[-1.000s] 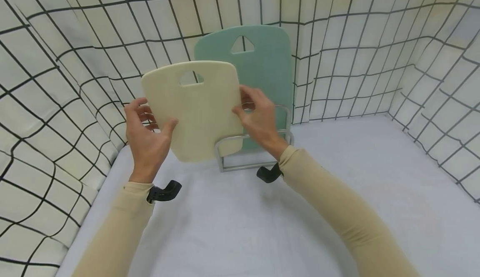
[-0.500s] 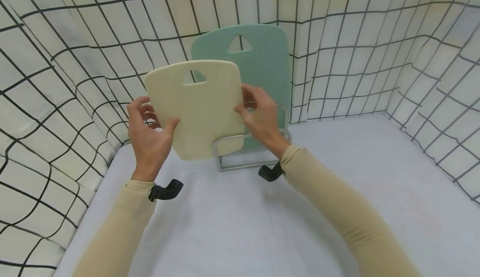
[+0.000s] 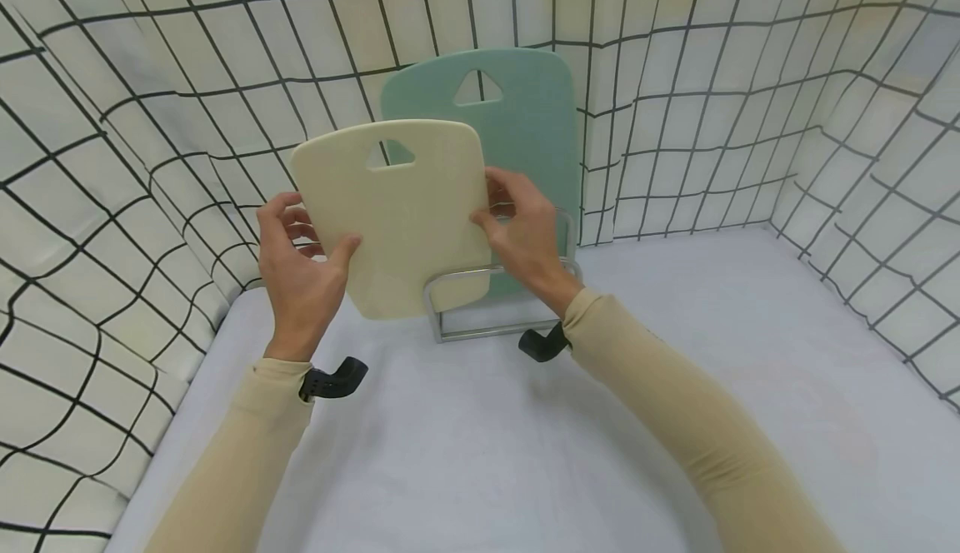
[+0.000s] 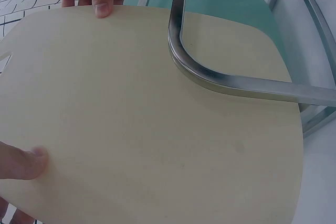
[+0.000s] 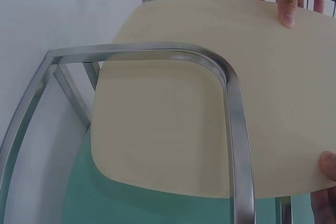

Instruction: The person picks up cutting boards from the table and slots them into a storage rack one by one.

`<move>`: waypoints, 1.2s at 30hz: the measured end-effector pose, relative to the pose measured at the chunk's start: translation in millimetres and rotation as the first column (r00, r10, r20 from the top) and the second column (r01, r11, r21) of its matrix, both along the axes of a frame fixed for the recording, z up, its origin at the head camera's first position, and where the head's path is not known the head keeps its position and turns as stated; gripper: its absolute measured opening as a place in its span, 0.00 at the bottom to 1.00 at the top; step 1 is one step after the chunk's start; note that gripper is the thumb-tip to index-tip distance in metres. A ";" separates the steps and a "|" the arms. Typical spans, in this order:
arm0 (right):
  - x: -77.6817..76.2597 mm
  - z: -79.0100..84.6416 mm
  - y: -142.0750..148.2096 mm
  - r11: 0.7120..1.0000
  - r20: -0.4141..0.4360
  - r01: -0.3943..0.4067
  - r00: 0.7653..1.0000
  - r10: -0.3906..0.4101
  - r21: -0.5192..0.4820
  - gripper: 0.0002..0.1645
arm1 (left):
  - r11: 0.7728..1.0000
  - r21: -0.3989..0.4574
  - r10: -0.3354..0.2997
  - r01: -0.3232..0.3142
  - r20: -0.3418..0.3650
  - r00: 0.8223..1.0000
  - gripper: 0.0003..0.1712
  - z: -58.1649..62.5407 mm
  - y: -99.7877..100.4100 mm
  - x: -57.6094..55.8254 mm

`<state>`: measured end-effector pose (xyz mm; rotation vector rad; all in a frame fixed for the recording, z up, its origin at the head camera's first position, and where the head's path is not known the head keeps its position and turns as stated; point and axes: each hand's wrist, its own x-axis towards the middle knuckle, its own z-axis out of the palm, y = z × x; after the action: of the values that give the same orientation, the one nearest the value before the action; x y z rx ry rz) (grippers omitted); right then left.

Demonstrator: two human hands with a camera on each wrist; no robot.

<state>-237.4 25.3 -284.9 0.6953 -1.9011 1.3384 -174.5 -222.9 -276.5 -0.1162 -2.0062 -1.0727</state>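
Both hands hold a cream cutting board [image 3: 405, 220] with a cutout near its top edge. My left hand [image 3: 300, 282] grips the left side, thumb on the front face and fingers behind. On the right side my right hand [image 3: 521, 228] pinches the edge between thumb and fingers. The board's lower right corner is behind the front loop of a metal rack [image 3: 491, 332], its lower left part sticking out past the rack. A larger green cutting board [image 3: 532, 137] stands upright in the rack, behind the cream one. In the right wrist view, the rack's bar [image 5: 239, 145] crosses the cream board.
The rack stands on a white-covered table [image 3: 480, 445]. White cloth walls with a dark grid [image 3: 675, 120] rise behind and at both sides. Black wrist devices [image 3: 333, 378] sit at both cuffs.
The whole scene shifts slightly in the head view. Relative to the rack, the cream board and both hands have moved a little to the right, the grips unchanged.
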 end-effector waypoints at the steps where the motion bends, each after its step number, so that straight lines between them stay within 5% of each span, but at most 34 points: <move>1: -0.1 0.1 0.2 1.000 -0.001 0.002 1.000 -0.002 0.001 0.30 | 1.000 -0.001 0.001 -0.001 -0.001 1.000 0.38 0.2 0.1 -0.1; 36: -3.1 0.2 21.9 0.999 0.009 0.030 1.000 -0.030 0.010 0.31 | 0.999 -0.002 -0.034 0.034 -0.004 0.999 0.37 -0.5 20.1 -10.0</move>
<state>-240.4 47.2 -284.7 0.6642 -1.9194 1.3162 -184.5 -202.7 -277.0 -0.1544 -2.0088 -1.0910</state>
